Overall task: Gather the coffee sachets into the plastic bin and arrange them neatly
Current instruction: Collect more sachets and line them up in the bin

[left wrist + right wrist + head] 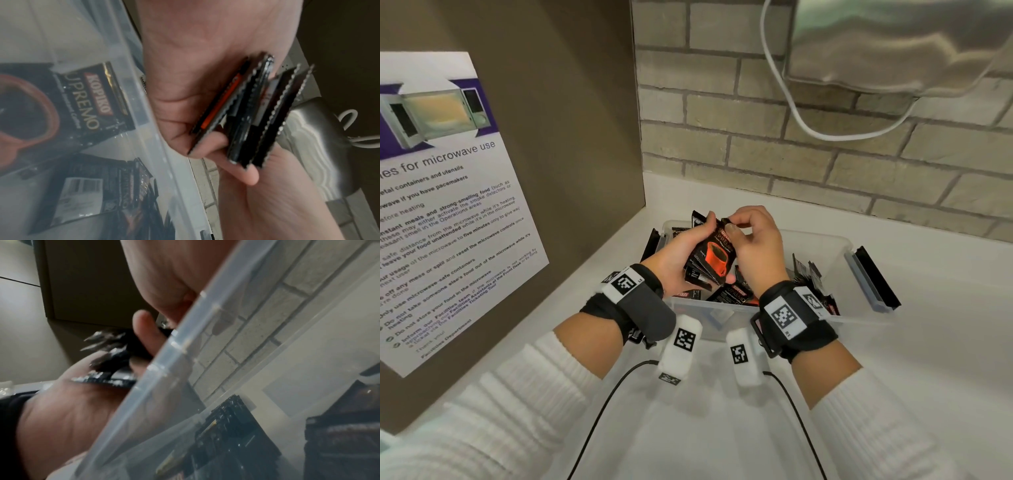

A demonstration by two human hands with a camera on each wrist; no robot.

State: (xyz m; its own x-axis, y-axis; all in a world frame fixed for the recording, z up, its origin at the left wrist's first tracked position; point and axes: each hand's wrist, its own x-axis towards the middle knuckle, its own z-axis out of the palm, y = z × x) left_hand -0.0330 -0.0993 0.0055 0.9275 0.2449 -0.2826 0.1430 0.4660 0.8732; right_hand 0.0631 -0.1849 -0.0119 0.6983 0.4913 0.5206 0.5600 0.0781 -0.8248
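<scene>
My left hand [685, 250] grips a stack of several black coffee sachets [714, 255] printed with an orange cup, held above the clear plastic bin [835, 246]. My right hand [751, 240] pinches the top edge of the front sachet with thumb and fingers. In the left wrist view the stack of sachets [242, 113] shows edge-on between my fingers [244, 175]. More loose sachets [732, 296] lie in the bin, some [811, 270] leaning at its right side. The right wrist view looks through the bin wall [156, 369] at the stack of sachets [111, 353].
The bin stands on a white counter [928, 342] in a corner. A brown panel with a microwave notice [445, 205] is on the left, a brick wall [791, 137] behind. A white cable [808, 126] hangs from a steel appliance [893, 44]. A black strip [876, 277] lies right of the bin.
</scene>
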